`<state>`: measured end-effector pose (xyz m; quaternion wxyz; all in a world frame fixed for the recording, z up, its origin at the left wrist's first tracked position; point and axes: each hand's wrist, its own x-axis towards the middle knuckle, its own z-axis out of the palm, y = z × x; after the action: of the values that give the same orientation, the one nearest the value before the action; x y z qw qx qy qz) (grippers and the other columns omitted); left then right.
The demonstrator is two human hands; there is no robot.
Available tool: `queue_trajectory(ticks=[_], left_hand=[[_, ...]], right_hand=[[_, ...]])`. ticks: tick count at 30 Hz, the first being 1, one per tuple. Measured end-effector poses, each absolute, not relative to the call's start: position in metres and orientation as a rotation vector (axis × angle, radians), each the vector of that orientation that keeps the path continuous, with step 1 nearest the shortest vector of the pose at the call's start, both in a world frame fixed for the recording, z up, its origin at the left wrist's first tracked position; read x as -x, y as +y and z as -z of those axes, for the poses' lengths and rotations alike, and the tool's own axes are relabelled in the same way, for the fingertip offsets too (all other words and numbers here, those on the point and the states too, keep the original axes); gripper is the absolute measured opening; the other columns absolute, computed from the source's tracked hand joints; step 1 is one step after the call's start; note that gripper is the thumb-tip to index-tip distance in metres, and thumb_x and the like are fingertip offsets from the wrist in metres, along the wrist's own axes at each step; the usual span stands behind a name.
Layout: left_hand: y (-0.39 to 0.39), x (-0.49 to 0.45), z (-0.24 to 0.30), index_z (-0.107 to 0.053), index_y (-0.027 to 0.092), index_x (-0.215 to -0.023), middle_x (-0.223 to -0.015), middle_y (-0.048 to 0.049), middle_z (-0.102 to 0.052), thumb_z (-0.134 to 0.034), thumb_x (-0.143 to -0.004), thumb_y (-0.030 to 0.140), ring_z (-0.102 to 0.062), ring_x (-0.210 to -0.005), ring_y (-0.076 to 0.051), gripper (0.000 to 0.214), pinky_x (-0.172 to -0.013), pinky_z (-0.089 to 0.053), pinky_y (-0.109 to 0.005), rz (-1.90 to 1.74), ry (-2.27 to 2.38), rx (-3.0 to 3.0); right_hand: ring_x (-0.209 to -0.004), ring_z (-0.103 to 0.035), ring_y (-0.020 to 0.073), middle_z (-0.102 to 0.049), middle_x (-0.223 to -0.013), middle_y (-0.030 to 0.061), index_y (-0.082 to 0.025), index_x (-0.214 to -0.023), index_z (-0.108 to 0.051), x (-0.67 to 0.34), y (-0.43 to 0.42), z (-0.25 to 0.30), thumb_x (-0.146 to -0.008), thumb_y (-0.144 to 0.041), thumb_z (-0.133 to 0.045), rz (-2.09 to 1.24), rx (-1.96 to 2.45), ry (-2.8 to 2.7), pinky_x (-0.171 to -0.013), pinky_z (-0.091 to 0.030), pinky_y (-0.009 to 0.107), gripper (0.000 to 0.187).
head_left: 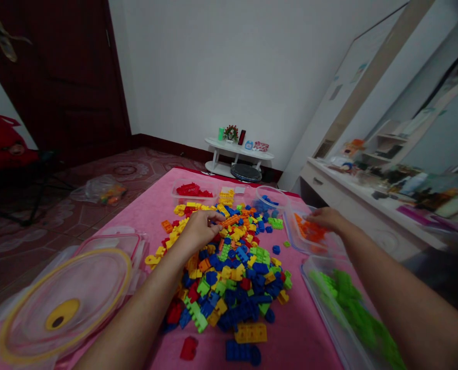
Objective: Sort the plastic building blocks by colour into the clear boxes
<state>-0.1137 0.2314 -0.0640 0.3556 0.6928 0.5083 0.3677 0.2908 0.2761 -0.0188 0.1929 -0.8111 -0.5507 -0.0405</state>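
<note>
My left hand point(201, 229) reaches over a mixed pile of plastic building bricks point(229, 288) on the pink-covered table. Its thumb and fingers close at the end of a long orange building brick point(234, 221). At the right, my right hand point(327, 219) is over a clear box point(294, 237) with orange bricks point(313, 235) in it. Those fingers are bent together and point down at the bricks; whatever they hold is too small or hidden to make out. Yellow, blue, red and green bricks lie around my left hand.
A clear box of green bricks point(348, 298) stands at the near right. Farther back are a box of red bricks point(193, 190) and a round tub of blue bricks point(269, 201). Lids point(65, 303) lie at the left. A white dresser point(340, 187) stands beyond the right edge.
</note>
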Motion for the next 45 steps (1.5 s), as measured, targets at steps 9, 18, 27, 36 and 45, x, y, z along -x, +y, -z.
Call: queue_trajectory(ticks=[9,18,27,36,45], left_hand=[[0.243,0.134,0.072,-0.068,0.017,-0.105,-0.098,-0.0048,-0.070,-0.057,-0.072,0.014,-0.064,-0.084,-0.016,0.035,-0.074,-0.048,-0.023,-0.859,1.508,-1.929],[0.252,0.179,0.075,-0.073,0.020,-0.088,-0.090,-0.0034,-0.072,-0.058,-0.066,0.013,-0.064,-0.081,-0.016,0.027,-0.067,-0.045,-0.020,-0.484,1.704,-2.046],[0.237,0.159,0.069,-0.072,0.026,-0.088,-0.088,-0.0023,-0.070,-0.060,-0.062,0.014,-0.062,-0.083,-0.019,0.031,-0.069,-0.044,-0.025,-0.249,1.695,-2.284],[0.245,0.139,0.077,-0.066,0.014,-0.079,-0.068,-0.0018,-0.064,-0.067,-0.065,0.026,-0.058,-0.060,-0.013,0.019,-0.054,-0.042,-0.021,-0.770,1.440,-1.836],[0.216,0.084,0.068,-0.066,0.010,-0.083,-0.069,-0.0048,-0.067,-0.062,-0.069,0.022,-0.060,-0.061,-0.014,0.019,-0.055,-0.045,-0.022,-0.962,1.223,-1.649]], right_hand=[[-0.078,-0.064,0.0191,-0.071,-0.087,0.0067,-0.016,-0.095,-0.070,-0.149,0.268,0.031,-0.073,-0.028,-0.061,-0.198,1.761,-2.075,-0.071,-0.046,0.028,0.026],[-0.109,-0.051,0.0201,-0.064,-0.111,0.0068,-0.022,-0.112,-0.064,-0.064,0.261,0.072,-0.075,-0.007,-0.048,0.020,1.584,-2.538,-0.092,-0.037,0.028,0.043],[-0.086,-0.061,0.0222,-0.068,-0.087,0.0123,-0.016,-0.084,-0.069,-0.070,0.239,0.059,-0.076,-0.025,-0.052,0.048,2.134,-2.260,-0.068,-0.040,0.027,0.020],[-0.060,-0.052,0.0132,-0.060,-0.071,0.0012,-0.016,-0.086,-0.063,-0.071,0.209,0.078,-0.069,-0.039,-0.058,-0.994,1.455,-1.396,-0.050,-0.040,0.024,0.029],[-0.062,-0.051,0.0108,-0.057,-0.074,-0.0013,-0.018,-0.086,-0.059,-0.063,0.200,0.083,-0.065,-0.048,-0.069,-1.236,1.212,-1.177,-0.042,-0.040,0.018,0.038]])
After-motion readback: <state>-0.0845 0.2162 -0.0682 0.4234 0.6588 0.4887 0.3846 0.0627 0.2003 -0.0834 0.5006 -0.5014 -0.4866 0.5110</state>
